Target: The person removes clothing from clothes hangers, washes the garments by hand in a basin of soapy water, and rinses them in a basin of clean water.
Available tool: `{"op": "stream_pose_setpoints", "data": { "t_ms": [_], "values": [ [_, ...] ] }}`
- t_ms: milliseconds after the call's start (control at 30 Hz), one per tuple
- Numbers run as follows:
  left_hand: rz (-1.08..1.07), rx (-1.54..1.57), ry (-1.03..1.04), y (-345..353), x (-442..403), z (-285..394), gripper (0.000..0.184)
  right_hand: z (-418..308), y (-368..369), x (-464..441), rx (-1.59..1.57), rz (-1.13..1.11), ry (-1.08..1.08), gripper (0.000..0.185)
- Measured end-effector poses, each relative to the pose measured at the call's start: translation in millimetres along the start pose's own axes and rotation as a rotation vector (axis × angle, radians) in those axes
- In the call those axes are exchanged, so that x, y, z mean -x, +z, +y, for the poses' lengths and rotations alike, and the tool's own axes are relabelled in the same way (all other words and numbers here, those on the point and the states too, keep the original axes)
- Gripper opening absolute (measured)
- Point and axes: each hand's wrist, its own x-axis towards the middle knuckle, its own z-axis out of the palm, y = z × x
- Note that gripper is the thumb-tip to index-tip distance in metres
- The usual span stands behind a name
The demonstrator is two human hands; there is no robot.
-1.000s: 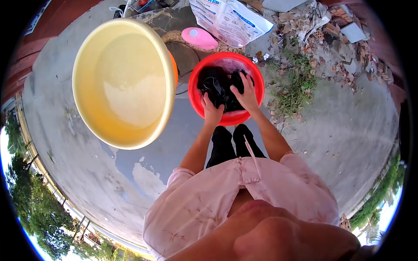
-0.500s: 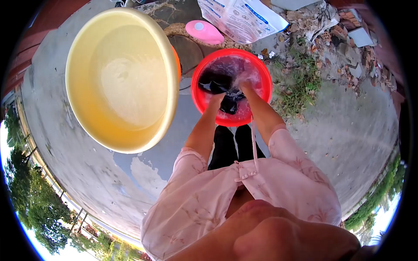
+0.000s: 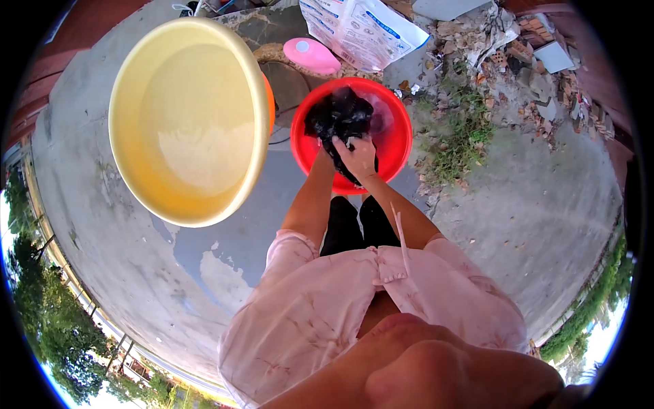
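A bunched, wet black piece of clothing (image 3: pixel 340 114) is raised out of the water in the red basin (image 3: pixel 402 155). My right hand (image 3: pixel 358 155) grips its near part from above, fingers curled into the fabric. On the left side of the bundle, my left hand (image 3: pixel 323 151) holds the cloth, its fingers mostly hidden by the folds. Cloudy, purplish water (image 3: pixel 388 123) shows at the right inside the basin. Exactly what kind of garment it is, I cannot tell.
A large pale-yellow basin (image 3: pixel 257 160) with clear water stands at the left, above something orange. Behind the red basin lie a pink scrub brush (image 3: pixel 312 56) and a white printed bag (image 3: pixel 364 31). Weeds (image 3: pixel 463 133) and rubble (image 3: pixel 538 82) are at the right.
Both hands were down in the water with the black cloth spread around them. Now the cloth is gathered and lifted, and my right hand has come across to the left onto it.
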Motion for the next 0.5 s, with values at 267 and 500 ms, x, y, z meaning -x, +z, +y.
{"op": "stream_pose_setpoints", "data": {
  "t_ms": [267,500],
  "values": [
    [0.457,-1.332,0.283,66,67,15,0.036,97,-19,-8,0.287,-0.154,0.514,0.020],
    [0.451,-2.054,0.242,44,108,18,0.064,40,-47,2,0.310,-0.312,0.344,0.066]
  ]
}}
